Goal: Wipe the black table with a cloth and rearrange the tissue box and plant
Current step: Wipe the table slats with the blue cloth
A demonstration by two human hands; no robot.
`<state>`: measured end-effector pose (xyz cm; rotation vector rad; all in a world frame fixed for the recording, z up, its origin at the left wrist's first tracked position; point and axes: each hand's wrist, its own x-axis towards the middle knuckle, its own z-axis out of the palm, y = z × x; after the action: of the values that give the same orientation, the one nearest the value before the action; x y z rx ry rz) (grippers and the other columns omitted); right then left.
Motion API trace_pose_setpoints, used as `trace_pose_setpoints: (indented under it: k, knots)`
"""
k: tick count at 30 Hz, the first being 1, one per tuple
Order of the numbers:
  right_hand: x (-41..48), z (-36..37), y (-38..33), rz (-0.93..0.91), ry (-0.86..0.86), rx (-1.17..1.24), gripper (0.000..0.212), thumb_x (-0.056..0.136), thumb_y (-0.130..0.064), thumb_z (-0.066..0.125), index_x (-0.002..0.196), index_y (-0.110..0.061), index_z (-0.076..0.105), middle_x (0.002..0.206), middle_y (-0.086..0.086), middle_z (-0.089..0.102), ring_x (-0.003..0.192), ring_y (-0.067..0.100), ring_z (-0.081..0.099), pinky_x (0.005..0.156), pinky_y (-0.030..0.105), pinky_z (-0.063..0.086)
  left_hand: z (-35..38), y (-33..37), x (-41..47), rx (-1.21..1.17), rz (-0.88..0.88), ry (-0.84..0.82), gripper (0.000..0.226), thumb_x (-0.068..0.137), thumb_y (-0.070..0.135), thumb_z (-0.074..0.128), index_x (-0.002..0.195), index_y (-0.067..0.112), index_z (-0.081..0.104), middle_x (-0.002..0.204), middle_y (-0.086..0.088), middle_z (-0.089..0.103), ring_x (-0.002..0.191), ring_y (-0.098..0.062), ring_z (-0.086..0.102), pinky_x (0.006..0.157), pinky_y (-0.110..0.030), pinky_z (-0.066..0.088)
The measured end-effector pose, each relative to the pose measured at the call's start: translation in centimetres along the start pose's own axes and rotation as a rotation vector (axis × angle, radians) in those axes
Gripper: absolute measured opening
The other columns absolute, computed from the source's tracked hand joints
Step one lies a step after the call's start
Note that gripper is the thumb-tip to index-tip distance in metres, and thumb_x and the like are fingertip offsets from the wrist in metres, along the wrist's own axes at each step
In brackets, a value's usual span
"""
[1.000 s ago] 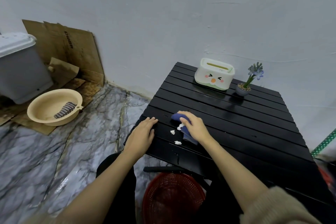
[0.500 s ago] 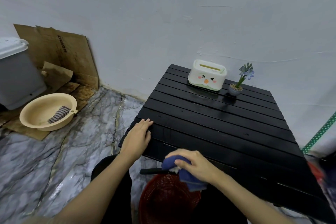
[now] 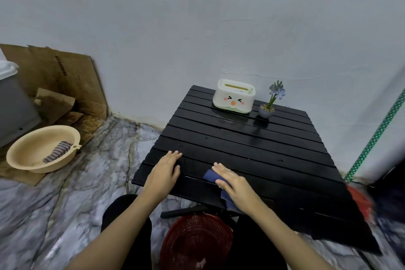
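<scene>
The black slatted table [image 3: 252, 144] stands against the white wall. At its far edge sits a white tissue box [image 3: 234, 96] with a cartoon face, and to the right of it a small potted plant [image 3: 269, 103] with pale blue flowers. My right hand [image 3: 235, 184] presses a dark blue cloth [image 3: 211, 176] flat on the table's near edge. My left hand [image 3: 163, 172] rests palm down on the near left corner, fingers spread, holding nothing.
A red mesh basket [image 3: 197, 241] stands on the marble floor below the table's near edge. A beige basin [image 3: 41, 149] holding a striped rag sits at the left on cardboard, beside a grey bin [image 3: 13, 103]. A red object [image 3: 359, 201] blurs at the right.
My right hand swept the cloth and white crumbs off the near edge over the red basket, then came back onto the table. The crumbs are gone from the slats. My left hand stayed put.
</scene>
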<state>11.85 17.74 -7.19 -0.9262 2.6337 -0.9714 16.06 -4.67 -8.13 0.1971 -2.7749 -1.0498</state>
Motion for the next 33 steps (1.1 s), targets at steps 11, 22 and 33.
trace_pose_setpoints:
  k: [11,22,33]
  knots:
    - [-6.4,-0.6,-1.8,0.058,0.022,0.315,0.034,0.094,-0.014,0.046,0.127,-0.017,0.05,0.133,-0.014,0.045,0.122,-0.015,0.036,0.101,-0.001,0.024,1.6,1.7,-0.6,-0.022,0.044,-0.055,0.042,0.095,0.018,0.039,0.136,0.015,0.038,0.148,-0.003,0.037,0.141,-0.015,0.022,0.116,-0.035,0.024]
    - [-7.3,-10.5,7.7,0.429,0.673,0.186,0.026,0.094,-0.013,0.046,0.113,-0.006,0.062,0.118,0.018,0.064,0.107,0.021,0.056,0.08,0.015,0.041,1.1,1.0,-0.6,-0.034,0.032,-0.051,0.041,0.095,0.019,0.039,0.136,0.016,0.037,0.148,-0.002,0.037,0.141,-0.015,0.021,0.115,-0.036,0.026]
    - [-6.1,-9.4,10.7,0.723,0.816,0.048,0.034,0.096,-0.022,0.039,0.121,-0.004,0.054,0.126,0.024,0.056,0.115,0.041,0.05,0.094,0.043,0.04,1.0,0.4,1.7,-0.007,0.033,-0.081,0.041,0.094,0.017,0.04,0.135,0.015,0.039,0.148,-0.004,0.037,0.141,-0.016,0.022,0.115,-0.037,0.025]
